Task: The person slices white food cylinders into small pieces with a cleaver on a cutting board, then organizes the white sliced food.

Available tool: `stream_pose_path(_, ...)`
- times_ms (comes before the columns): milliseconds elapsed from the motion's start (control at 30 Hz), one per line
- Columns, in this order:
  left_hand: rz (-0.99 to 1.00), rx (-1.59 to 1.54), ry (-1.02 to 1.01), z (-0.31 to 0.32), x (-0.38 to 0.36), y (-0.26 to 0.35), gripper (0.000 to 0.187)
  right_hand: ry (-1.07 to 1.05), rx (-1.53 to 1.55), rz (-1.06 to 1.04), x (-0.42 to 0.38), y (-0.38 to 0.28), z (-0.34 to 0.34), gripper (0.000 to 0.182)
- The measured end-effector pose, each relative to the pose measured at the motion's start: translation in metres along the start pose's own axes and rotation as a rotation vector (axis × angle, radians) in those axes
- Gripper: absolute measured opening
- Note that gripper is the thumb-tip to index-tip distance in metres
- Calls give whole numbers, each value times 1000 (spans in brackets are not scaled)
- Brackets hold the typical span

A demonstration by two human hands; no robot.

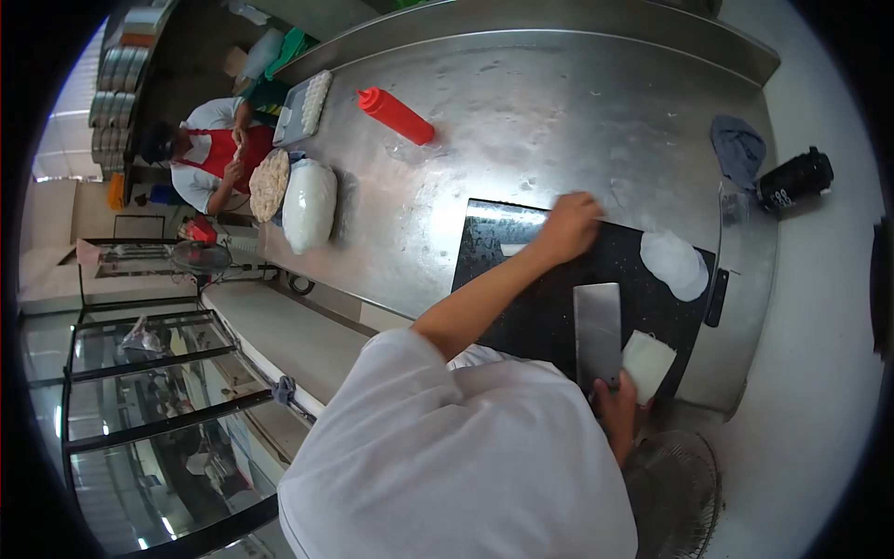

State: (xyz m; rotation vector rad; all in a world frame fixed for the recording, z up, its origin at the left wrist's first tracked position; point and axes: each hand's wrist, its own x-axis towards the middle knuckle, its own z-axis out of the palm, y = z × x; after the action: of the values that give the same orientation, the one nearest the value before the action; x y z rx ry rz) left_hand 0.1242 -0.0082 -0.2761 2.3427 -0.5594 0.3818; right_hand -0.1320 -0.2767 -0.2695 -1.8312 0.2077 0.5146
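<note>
My left hand (570,228) is over the far edge of a wet black board (535,312), fingers curled in and slightly blurred; whether anything is in them is hidden. Beside that wrist lies a small white strip (511,250). Close to my body, my right hand (616,407) is closed at the base of a broad cleaver (598,328), whose handle is mostly hidden. Right of the blade, almost touching the hand, lies a pale square piece (649,364). Thin white rounds (674,265) overlap at the board's right end.
On the steel table (559,121) stand a red squeeze bottle (396,115), a filled white bag (309,206) and a tray of eggs (317,104). A co-worker (219,154) in a red apron is at the left. A blue-grey cloth (738,149) and black jar (794,179) are at right.
</note>
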Motion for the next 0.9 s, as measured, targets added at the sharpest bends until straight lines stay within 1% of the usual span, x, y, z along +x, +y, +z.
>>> stream_pose_path(33, -116, 65, 8, -24, -26, -11, 23, -1, 24, 86, 3, -11, -4, 31)
stream_pose_path(67, -224, 114, -37, -43, -56, -23, 25, -2, 46, 174, 7, -22, -7, 32)
stream_pose_path(100, -328, 148, -103, -65, -79, -21, 26, -3, 67, 269, 9, -29, -7, 32)
stream_pose_path(133, -333, 79, -137, -79, -100, -28, 29, 22, 53, 102, 18, -16, -2, 33)
stream_pose_path(167, -331, -6, -184, -86, -121, -35, 31, 29, 14, 31, 24, -17, 1, 33)
stream_pose_path(200, -368, -1, -212, -86, -137, -41, 35, 38, -26, -40, 31, -17, 4, 34)
stream_pose_path(233, -367, -44, -167, -89, -144, -42, 37, 23, -97, -21, 40, -35, 8, 34)
stream_pose_path(267, -409, -82, -134, -87, -148, -43, 36, 65, -145, -132, 46, -49, 16, 35)
stream_pose_path(300, -410, -106, -114, -85, -151, -48, 33, 96, -196, -250, 54, -60, 26, 36)
stream_pose_path(400, -469, -256, -137, -96, -145, -44, 36, 101, -376, -263, 70, -76, 51, 37)
stream_pose_path(467, -335, -235, -102, -101, -151, -55, 34, 65, -444, -251, 74, -104, 66, 35)
stream_pose_path(567, -251, -209, -106, -108, -161, -70, 30, -4, -565, -206, 76, -122, 88, 30)
stream_pose_path(667, -181, -228, -148, -108, -161, -83, 26, -22, -696, -156, 75, -138, 106, 27)
stream_pose_path(800, -38, -167, -230, -108, -148, -108, 24, -6, -728, -92, 73, -144, 127, 27)
stream_pose_path(867, -59, -217, -246, -110, -141, -112, 21, -29, -724, -59, 73, -141, 138, 28)
stream_pose_path(900, -68, -241, -259, -111, -138, -112, 20, 12, -729, -59, 73, -132, 148, 29)
